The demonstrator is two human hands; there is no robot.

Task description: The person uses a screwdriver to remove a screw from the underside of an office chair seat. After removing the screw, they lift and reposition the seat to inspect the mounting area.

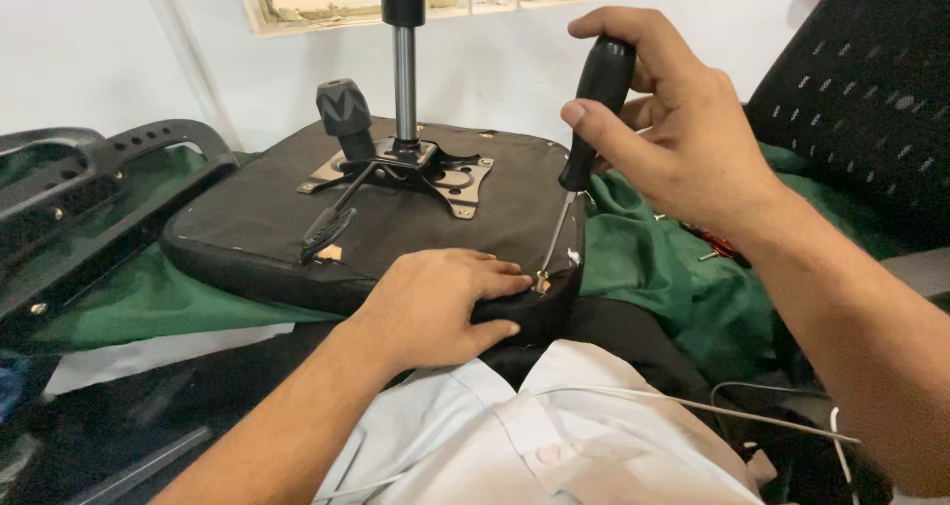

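Note:
An upturned black office chair seat (257, 218) lies in front of me, its metal mounting plate (450, 179), gas-lift column (404, 65) and black lever knob (343, 107) facing up. My right hand (673, 129) is shut on the black handle of a screwdriver (592, 109), whose thin shaft slants down to a screw (542, 282) at the seat's near right corner. My left hand (445, 302) lies flat on that same corner, fingers curled over the edge right beside the screwdriver tip.
Green cloth (653, 258) lies under and to the right of the seat. A black plastic chair part (89, 188) rests at the left, a black mesh chair back (861, 99) at the right. A white wall is behind. A thin white cable (693, 404) crosses my lap.

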